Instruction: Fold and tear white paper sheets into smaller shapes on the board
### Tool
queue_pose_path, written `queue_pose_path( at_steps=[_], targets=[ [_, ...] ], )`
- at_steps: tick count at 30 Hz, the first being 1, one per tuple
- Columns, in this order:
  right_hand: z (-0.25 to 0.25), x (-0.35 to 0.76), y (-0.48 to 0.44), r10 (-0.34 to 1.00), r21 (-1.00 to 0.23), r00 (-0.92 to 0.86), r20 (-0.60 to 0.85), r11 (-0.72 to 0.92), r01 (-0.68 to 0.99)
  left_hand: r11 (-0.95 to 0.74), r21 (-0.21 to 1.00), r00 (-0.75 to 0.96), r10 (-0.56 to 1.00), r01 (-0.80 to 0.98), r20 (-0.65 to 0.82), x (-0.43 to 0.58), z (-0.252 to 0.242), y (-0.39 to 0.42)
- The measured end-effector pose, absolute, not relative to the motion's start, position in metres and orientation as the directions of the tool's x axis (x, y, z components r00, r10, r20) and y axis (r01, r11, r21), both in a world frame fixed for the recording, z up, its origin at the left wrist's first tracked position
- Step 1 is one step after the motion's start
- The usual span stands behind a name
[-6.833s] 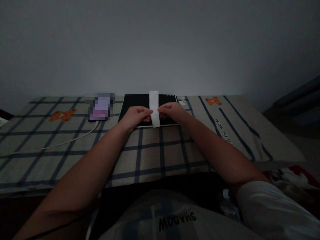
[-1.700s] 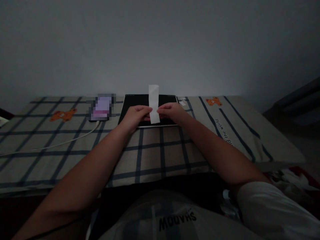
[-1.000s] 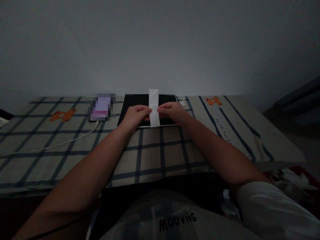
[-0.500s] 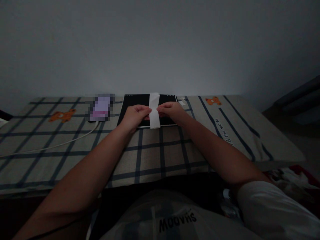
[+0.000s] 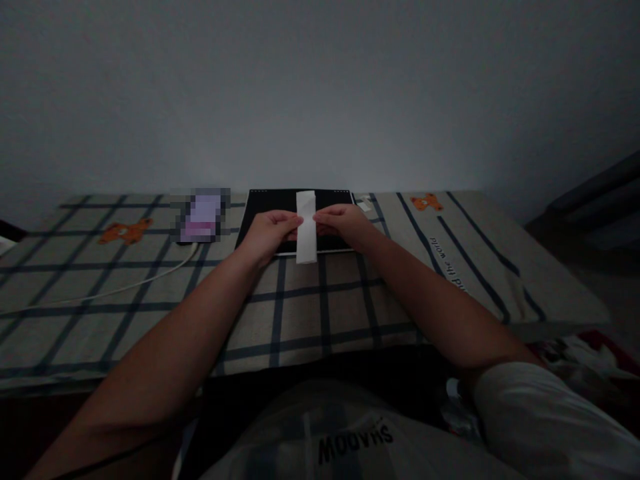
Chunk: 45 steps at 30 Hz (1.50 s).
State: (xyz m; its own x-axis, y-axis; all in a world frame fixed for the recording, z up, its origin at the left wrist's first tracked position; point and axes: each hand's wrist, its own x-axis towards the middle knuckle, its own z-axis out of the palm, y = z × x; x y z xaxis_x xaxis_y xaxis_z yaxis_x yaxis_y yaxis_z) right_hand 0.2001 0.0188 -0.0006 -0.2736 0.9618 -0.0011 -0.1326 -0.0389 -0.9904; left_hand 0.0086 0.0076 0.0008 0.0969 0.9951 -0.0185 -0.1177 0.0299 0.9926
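Observation:
A narrow folded strip of white paper [image 5: 307, 243] is held upright between my two hands, over a flat black board or notebook [image 5: 280, 201] with pale edges. My left hand [image 5: 270, 230] pinches the strip's left edge at mid-height between thumb and fingers. On the opposite edge, my right hand [image 5: 345, 221] pinches it in the same way. The strip's lower end reaches past the near edge of the black board. Fingers behind the strip are partly hidden.
A phone [image 5: 203, 217] with a blurred screen lies to the left, its white cable [image 5: 150, 280] running off left. A checked cloth [image 5: 300, 320] with bear prints covers the table, which meets a plain wall [image 5: 320, 100]. A small white item [image 5: 364, 204] lies right of the board.
The white paper strip has shifted slightly down and left between my fingers and now looks straighter and a little narrower. Both hands stay almost in place.

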Motion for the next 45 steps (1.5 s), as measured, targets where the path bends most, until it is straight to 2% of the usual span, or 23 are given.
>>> queue_pose_path(
  at_steps=[5, 13, 17, 28, 32, 37, 45],
  targets=[
    [-0.0019, 0.2005, 0.0198, 0.962, -0.992, -0.271, 0.042, 0.007, -0.129, 0.027, 0.99, 0.111, 0.994, -0.139, -0.011, 0.0092, 0.0005, 0.0048],
    [-0.0005, 0.1985, 0.0174, 0.964, -0.994, -0.265, 0.002, -0.027, -0.106, -0.018, 0.991, 0.065, 0.998, -0.133, 0.027, 0.0099, 0.0011, 0.0073],
    [-0.0015, 0.1985, 0.0182, 0.972, -0.992, -0.235, 0.008, -0.021, -0.123, 0.005, 0.997, 0.051, 0.999, -0.08, -0.001, 0.0119, 0.0022, 0.0051],
    [-0.0003, 0.2, 0.0177, 0.959, -0.995, -0.282, 0.012, -0.015, -0.095, -0.008, 0.995, 0.061, 0.998, -0.101, 0.014, 0.0095, -0.0045, 0.0081],
    [0.002, 0.1981, 0.0163, 0.97, -0.991, -0.241, 0.013, -0.02, -0.134, -0.017, 0.992, 0.061, 0.998, -0.125, 0.025, 0.0093, -0.004, 0.0084],
    [0.0006, 0.199, 0.0177, 0.972, -0.994, -0.236, 0.014, -0.012, -0.105, 0.015, 0.992, 0.109, 0.994, -0.126, -0.001, 0.0093, -0.0049, 0.0078],
    [0.0024, 0.1972, 0.0155, 0.977, -0.992, -0.212, 0.0, -0.028, -0.127, -0.006, 0.997, 0.024, 1.0, -0.076, 0.008, 0.0126, -0.0013, 0.0065]
  ],
)
